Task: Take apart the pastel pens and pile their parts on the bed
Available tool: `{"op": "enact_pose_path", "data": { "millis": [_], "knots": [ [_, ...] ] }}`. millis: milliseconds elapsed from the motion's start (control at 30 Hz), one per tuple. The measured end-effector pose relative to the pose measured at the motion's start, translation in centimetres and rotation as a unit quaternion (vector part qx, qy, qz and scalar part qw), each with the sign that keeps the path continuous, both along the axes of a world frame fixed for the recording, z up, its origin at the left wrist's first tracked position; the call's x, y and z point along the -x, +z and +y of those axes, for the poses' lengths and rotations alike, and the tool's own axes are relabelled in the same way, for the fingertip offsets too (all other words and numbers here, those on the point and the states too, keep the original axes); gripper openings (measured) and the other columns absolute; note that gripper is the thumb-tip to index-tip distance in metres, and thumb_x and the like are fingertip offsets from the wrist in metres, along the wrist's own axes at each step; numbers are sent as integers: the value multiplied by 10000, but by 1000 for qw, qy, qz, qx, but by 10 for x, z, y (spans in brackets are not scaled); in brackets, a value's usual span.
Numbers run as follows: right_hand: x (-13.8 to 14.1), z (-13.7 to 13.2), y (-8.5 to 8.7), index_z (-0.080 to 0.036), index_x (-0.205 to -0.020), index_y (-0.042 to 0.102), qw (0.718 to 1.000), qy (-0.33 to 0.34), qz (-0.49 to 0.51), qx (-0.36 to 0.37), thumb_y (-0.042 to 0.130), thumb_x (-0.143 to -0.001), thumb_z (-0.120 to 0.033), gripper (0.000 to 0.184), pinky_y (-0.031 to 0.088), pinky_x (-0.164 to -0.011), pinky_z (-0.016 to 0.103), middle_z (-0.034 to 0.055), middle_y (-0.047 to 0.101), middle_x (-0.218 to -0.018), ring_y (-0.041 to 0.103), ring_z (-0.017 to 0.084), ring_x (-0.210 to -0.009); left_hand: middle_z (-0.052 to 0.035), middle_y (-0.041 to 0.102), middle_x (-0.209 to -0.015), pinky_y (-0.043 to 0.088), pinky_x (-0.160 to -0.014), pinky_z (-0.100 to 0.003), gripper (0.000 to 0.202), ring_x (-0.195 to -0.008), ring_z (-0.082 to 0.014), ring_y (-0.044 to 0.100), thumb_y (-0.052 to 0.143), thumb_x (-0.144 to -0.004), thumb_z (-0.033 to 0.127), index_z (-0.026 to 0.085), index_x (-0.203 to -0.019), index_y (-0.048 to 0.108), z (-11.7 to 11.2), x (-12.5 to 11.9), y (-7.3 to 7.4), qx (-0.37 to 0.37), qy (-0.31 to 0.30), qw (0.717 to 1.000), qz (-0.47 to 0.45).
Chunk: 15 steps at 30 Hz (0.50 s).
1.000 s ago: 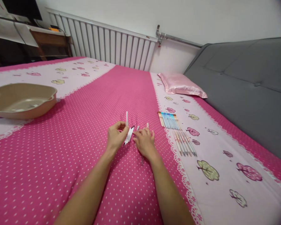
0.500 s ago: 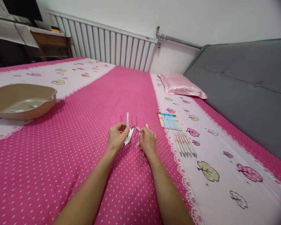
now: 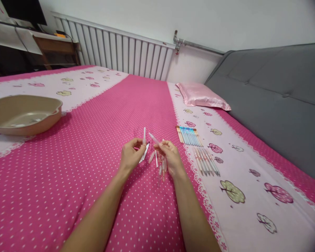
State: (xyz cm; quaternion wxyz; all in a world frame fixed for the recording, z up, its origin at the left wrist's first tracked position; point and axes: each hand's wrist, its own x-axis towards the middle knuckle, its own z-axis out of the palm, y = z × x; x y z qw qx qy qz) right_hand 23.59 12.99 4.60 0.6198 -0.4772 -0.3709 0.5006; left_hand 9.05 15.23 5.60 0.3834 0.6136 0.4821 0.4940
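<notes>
My left hand (image 3: 130, 154) is closed in a pinch around a slim white tube (image 3: 144, 134), held upright above the sheet. Between the thumb and fingers of my right hand (image 3: 172, 158) is a translucent pinkish pen barrel (image 3: 153, 138), tilted up toward the left. The two held pieces are close but apart. Beneath my left fingers lie several thin white sticks (image 3: 144, 155), like pen refills. Below my right hand are several clear pinkish pen parts (image 3: 162, 169) and one loose white stick (image 3: 156, 159), partly hidden by the fingers.
To the right lie a row of blue and orange pens (image 3: 190, 135) and a row of pale pens with grey tips (image 3: 206, 161). A beige basin (image 3: 26, 131) stands at left on the pink dotted bedsheet (image 3: 94, 175). A pink pillow (image 3: 202, 94) rests by the grey headboard (image 3: 265, 77).
My right hand has risen off the pile of pen parts, lifting a translucent barrel toward the tube in my left hand. My left hand has barely moved.
</notes>
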Motion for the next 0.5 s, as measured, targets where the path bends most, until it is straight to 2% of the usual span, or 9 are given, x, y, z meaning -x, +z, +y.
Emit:
{"op": "enact_pose_path", "data": {
  "millis": [133,233,367,500],
  "knots": [
    [5,-6,10,-171,-846,564,994,103,4,18,706,-658,-360,303,503,-630,274,45,714,-757,671,169,-712,-42,673,-754,444,-534,-235,230,-598,-137,588,591,-740,329,143,-851,668,-3,0,2,-10,-34,999,-12],
    [4,-10,14,-153,-865,598,989,146,-17,24,705,-670,-355,300,496,-640,265,51,713,-767,671,159,-715,-49,682,-775,460,-539,-242,210,-611,-145,614,582,-753,303,146,-867,662,-5,0,4,-7,-60,998,-13],
    [0,-12,17,-157,-828,622,987,150,-30,40,725,-652,-321,262,489,-660,264,37,703,-744,659,150,-722,-49,689,-782,461,-548,-249,181,-609,-141,614,570,-757,273,152,-852,666,-6,-1,5,-17,-74,997,1],
    [-8,-12,19,-161,-809,644,993,99,1,57,743,-627,-314,258,459,-574,233,10,672,-736,597,112,-617,-43,675,-745,445,-524,-249,185,-586,-135,585,570,-757,290,148,-829,665,-5,-2,4,-27,-64,997,25]
  ]
}}
